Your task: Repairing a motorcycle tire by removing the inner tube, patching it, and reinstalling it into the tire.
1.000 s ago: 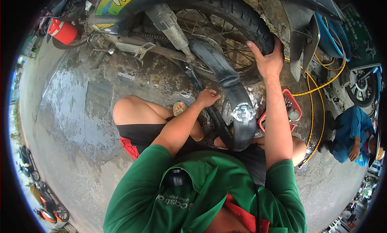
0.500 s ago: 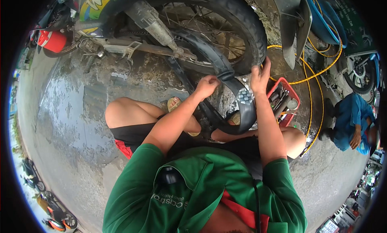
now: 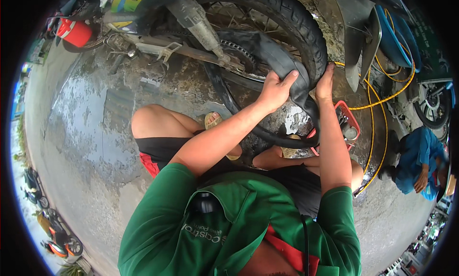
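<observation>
A black inner tube (image 3: 277, 57) hangs partly out of the motorbike's wheel, its upper stretch lying flat and wide across the spokes. My left hand (image 3: 278, 90) is closed around this tube near the lower edge of the tyre (image 3: 303, 25), thumb on top. Below that grip the tube looks twisted, then loops down between my feet and back up to the left. Against the tyre's outer right side rests my right hand (image 3: 325, 85), fingers stretched upward; its palm side is mostly hidden beside the tube.
A red basket of tools (image 3: 350, 125) stands beyond my right forearm. A yellow hose (image 3: 370, 104) coils to the right, near a blue basin (image 3: 394, 42). Someone in blue (image 3: 418, 156) sits at far right. A red cooler (image 3: 74, 32) stands at upper left.
My left hand has moved right and up onto the tube by the tyre. The checkered patch on the tube has gone from sight. My right hand's fingers have come together.
</observation>
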Motion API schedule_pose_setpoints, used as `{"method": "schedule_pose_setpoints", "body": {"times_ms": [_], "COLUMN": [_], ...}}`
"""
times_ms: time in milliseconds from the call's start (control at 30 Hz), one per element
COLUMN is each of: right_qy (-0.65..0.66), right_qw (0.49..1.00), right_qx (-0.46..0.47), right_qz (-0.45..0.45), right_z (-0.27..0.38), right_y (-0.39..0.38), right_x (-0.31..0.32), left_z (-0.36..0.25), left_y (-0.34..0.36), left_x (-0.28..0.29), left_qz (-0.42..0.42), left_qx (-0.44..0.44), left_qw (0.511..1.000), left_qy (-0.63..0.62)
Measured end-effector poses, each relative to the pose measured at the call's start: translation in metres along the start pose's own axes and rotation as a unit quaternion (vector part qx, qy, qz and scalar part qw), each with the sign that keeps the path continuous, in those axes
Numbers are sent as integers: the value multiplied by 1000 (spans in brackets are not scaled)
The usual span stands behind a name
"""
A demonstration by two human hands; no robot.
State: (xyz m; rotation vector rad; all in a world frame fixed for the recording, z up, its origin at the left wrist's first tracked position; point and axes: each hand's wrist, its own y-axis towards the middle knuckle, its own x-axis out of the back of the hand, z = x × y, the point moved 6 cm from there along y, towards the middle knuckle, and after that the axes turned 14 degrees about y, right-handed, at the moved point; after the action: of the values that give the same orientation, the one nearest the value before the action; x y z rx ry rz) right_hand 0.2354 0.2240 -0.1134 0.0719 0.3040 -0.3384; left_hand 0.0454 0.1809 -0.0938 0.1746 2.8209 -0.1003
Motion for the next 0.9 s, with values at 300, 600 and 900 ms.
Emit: {"method": "schedule_pose_setpoints", "body": {"times_ms": [300, 600, 900], "right_qy": [-241, -249, -320], "right_qw": [958, 928, 919], "right_qx": [136, 235, 164], "right_qz": [71, 148, 161], "right_z": [65, 51, 72], "right_y": [-14, -17, 12], "right_x": [-49, -28, -46], "left_z": [-56, -87, -67], "left_y": [23, 36, 25], "left_x": [17, 42, 20], "left_qz": [-36, -74, -100], "left_qx": [87, 42, 91], "left_qw": [960, 947, 887], "left_qy": [-262, -310, -441]}}
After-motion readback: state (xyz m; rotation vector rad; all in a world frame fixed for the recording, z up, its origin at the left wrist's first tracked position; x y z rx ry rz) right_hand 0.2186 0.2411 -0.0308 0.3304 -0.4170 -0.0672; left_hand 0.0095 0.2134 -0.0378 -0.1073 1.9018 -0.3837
